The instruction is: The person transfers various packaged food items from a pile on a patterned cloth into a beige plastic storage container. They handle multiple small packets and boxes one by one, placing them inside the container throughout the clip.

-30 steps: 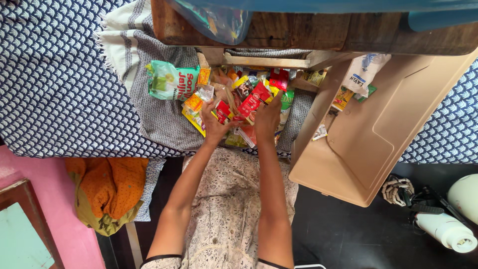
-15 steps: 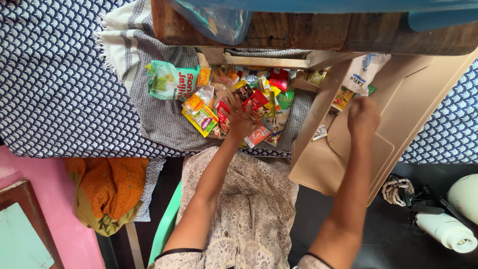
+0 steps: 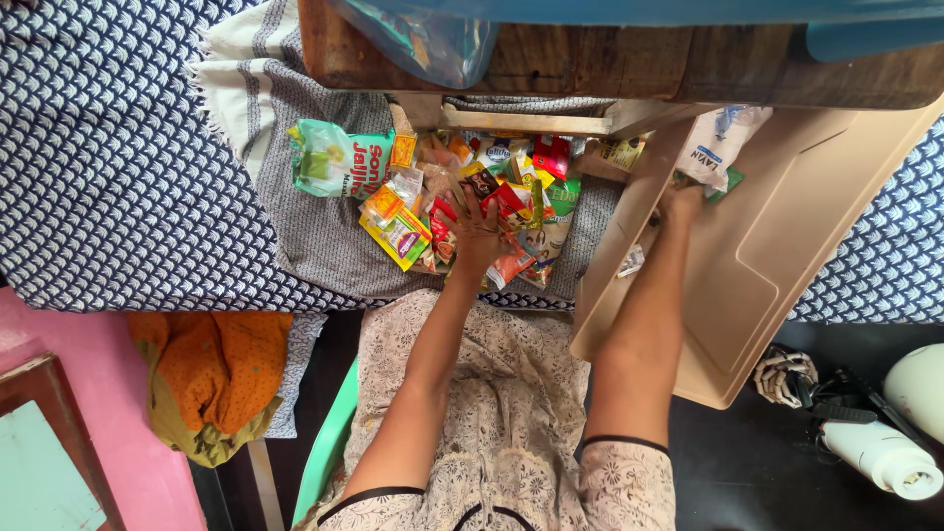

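**Hands split between sachets and bin**

The left hand (image 3: pixel 475 236) lies flat, fingers spread, on the sachet pile (image 3: pixel 472 202), which sits on the grey cloth (image 3: pixel 315 231) left of the beige bin (image 3: pixel 757 246). The right hand (image 3: pixel 680 204) reaches into the bin's upper end, beside a white packet (image 3: pixel 716 143); whether it grips anything cannot be told. The hands are well apart, with the left nearer the pile.
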